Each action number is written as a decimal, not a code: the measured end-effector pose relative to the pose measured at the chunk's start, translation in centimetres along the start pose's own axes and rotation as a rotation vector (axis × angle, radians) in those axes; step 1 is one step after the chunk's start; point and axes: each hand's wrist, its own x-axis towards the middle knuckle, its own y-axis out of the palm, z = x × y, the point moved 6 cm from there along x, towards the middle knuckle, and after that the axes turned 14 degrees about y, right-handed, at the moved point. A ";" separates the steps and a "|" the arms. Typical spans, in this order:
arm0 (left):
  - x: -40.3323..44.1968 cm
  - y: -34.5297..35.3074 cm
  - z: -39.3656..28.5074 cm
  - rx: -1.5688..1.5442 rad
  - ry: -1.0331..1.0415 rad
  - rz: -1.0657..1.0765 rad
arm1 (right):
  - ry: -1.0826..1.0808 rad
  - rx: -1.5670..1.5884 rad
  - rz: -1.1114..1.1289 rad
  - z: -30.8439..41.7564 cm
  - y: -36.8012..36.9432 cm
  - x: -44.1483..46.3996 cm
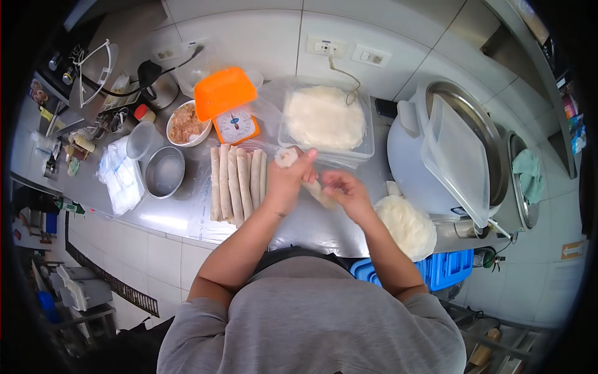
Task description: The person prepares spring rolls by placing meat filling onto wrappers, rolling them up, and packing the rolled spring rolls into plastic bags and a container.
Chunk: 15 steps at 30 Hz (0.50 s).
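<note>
My left hand [294, 177] is closed around a pale uncooked spring roll [319, 194], held slantwise above the steel counter. One end of the roll shows above my fist; the other points down to the right. Beside that lower end is my right hand [347, 193], fingers bent and a little blurred, so I cannot tell whether they grip it. Several finished spring rolls [233, 184] lie side by side on plastic left of my left hand. Right of my right hand lies a stack of round wrappers [408, 227] at the counter's front edge.
Behind my hands stands a plastic tub [372, 134] of wrappers. An orange scale [236, 126], a bowl of meat filling [188, 124], a steel bowl [165, 172] and white plastic bags [119, 174] are at left. A large lidded container [408, 146] stands at right.
</note>
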 end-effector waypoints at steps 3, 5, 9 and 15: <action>-0.7 0.9 -3.1 0.433 0.068 0.071 | -0.457 -0.259 -0.244 8.6 0.9 -3.6; -0.7 0.5 -4.0 0.463 0.172 0.120 | -0.614 -0.477 -0.303 11.6 2.9 -4.9; -0.7 -0.6 -5.6 0.568 0.280 0.181 | -0.697 -0.671 -0.366 13.6 6.8 -4.5; -0.4 -4.1 -7.2 0.450 0.189 0.325 | -0.750 -0.698 -0.316 16.0 11.1 -2.9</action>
